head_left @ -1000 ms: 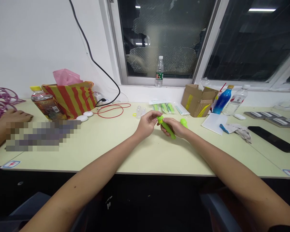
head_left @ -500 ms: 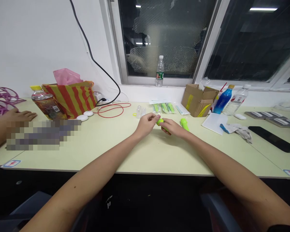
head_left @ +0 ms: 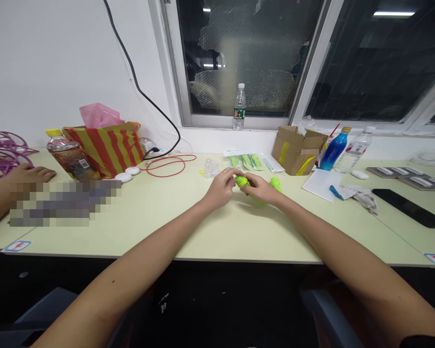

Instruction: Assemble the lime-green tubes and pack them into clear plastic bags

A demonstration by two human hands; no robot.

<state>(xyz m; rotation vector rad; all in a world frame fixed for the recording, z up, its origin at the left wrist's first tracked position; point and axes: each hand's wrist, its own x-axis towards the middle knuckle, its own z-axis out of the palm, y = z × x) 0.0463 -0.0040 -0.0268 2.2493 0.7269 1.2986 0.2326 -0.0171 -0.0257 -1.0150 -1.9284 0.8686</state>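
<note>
Bright green, a tube [head_left: 242, 181] sits clasped in the right hand [head_left: 263, 189] above the pale table [head_left: 217, 237]. The left hand [head_left: 220, 191] curls at its top end; from here I can't tell whether it grips. Another green piece [head_left: 276, 182] lies just beyond the right hand.

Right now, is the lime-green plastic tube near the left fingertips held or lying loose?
Held: the right hand grips the tube, one end beside the left hand. Whether it touches the pale tabletop, I cannot tell.
</note>
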